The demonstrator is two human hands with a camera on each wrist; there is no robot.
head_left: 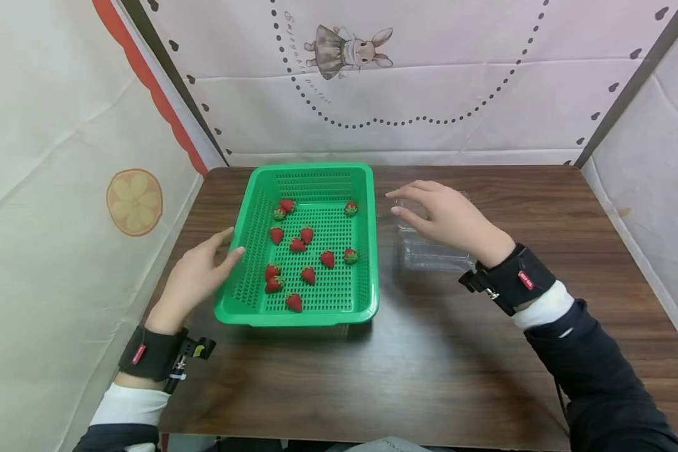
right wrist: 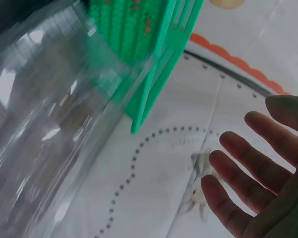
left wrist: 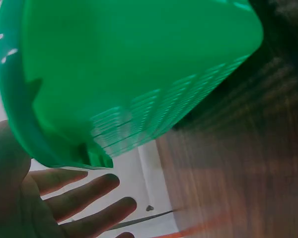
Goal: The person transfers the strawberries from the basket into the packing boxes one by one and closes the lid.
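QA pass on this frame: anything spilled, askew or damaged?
Nothing stands out. The strawberries all lie inside the green basket, none on the table. The basket sits flat and the clear box looks upright beside it. Both hands are open, holding nothing.

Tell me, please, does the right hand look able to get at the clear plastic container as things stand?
Probably yes. The right hand hovers open directly over the clear plastic container, which sits on the table right of the green basket, and nothing lies between them.
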